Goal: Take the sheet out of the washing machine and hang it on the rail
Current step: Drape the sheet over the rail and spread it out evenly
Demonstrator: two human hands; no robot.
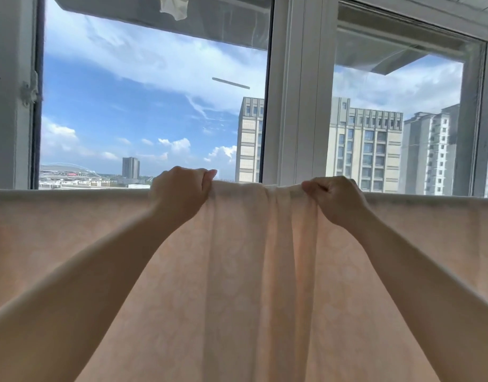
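Observation:
A pale peach sheet with a faint pattern hangs across the whole width of the view, draped over a horizontal rail hidden under its top fold. My left hand grips the top edge of the sheet left of centre, fingers curled over it. A short way to the right, my right hand grips the same edge. Between the two hands the cloth is bunched into vertical folds. The washing machine is out of view.
Behind the sheet stands a large window with white frames, showing sky and tall buildings. A scrap of white cloth hangs at the top of the view.

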